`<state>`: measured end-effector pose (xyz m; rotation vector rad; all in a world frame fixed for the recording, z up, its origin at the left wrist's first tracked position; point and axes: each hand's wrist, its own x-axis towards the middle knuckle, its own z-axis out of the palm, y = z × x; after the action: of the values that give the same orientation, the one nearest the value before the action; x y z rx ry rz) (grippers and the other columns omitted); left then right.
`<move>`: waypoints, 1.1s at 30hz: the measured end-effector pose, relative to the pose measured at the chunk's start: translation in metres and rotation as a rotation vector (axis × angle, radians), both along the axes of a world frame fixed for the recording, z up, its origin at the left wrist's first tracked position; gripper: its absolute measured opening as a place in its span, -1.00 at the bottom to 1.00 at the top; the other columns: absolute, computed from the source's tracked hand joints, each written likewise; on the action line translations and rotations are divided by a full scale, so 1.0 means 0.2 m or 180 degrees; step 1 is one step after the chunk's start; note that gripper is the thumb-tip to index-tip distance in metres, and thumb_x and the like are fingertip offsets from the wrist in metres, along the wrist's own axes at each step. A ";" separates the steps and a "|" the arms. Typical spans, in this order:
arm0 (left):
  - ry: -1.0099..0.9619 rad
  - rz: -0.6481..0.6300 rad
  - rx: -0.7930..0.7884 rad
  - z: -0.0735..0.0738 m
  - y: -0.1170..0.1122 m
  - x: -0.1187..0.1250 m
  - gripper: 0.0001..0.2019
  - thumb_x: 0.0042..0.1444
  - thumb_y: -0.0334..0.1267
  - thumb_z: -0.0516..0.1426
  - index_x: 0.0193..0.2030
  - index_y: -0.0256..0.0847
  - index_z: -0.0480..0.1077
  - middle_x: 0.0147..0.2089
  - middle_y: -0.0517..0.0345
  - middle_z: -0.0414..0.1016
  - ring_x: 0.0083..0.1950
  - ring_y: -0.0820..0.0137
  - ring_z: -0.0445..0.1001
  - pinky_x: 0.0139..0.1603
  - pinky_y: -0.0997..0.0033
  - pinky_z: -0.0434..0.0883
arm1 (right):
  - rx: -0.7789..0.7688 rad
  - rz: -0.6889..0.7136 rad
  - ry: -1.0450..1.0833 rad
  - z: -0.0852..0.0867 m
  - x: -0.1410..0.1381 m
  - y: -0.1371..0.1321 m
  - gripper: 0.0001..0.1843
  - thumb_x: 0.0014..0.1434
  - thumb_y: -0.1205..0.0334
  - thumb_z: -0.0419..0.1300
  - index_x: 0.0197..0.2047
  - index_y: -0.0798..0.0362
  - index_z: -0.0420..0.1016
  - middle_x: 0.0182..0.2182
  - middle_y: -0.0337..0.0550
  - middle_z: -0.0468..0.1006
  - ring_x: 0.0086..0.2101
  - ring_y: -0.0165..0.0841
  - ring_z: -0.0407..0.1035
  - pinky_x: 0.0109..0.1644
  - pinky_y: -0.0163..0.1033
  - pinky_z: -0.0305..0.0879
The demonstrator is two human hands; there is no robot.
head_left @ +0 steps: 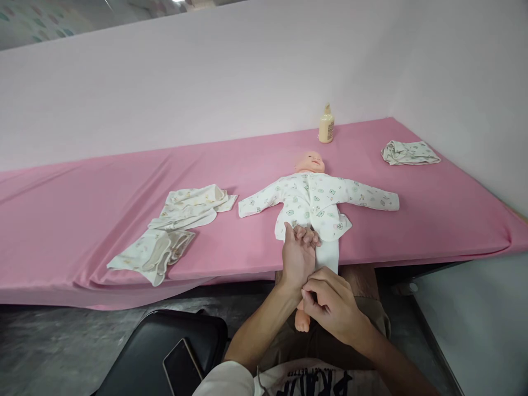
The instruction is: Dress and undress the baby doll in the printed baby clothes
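A baby doll [310, 161] lies on its back on the pink-covered table, in a white printed long-sleeved top [305, 201] with both sleeves spread sideways. White trousers [328, 256] show below the hem. One bare doll foot [302, 322] hangs past the table edge, under my wrists. My left hand [300, 254] is turned palm up over the doll's lower body, fingers loosely bent near the hem, thumb apart, palm bare. Against my left wrist, my right hand [332, 302] has thumb and forefinger pinched together; whatever is between them is hidden.
Folded printed baby clothes [190, 206] lie on the left, with another printed cloth [410, 153] at the right. A pump bottle [326, 126] stands behind the doll by the white wall. Below the table edge, a black stool [165, 341] carries a phone [182, 366].
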<state>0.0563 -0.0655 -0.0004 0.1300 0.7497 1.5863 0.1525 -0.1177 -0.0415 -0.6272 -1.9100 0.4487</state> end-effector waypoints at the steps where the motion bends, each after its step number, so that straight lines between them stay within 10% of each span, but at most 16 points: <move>1: 0.0002 -0.0003 0.0006 0.00 0.00 0.00 -0.50 0.33 0.04 -0.11 -0.58 -0.18 0.12 -0.59 0.26 0.05 -0.50 0.43 0.22 -0.38 0.44 0.24 | -0.0013 0.0000 0.0008 0.00 0.00 0.00 -0.77 0.13 0.54 0.07 -0.32 -0.02 0.34 -0.48 -0.25 0.43 -0.45 -0.42 0.34 -0.38 -0.32 0.31; 33: 0.0016 0.0009 -0.0013 0.00 0.00 0.00 -0.48 0.33 0.05 -0.11 -0.60 -0.18 0.13 -0.60 0.26 0.06 -0.51 0.44 0.23 -0.39 0.44 0.25 | -0.0149 0.0071 0.0056 0.01 0.01 0.01 -0.78 0.12 0.53 0.06 -0.34 -0.01 0.35 -0.51 -0.25 0.41 -0.48 -0.43 0.33 -0.44 -0.34 0.28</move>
<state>0.0559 -0.0652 -0.0007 0.1301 0.7573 1.5874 0.1535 -0.1149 -0.0395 -0.6310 -1.8961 0.5127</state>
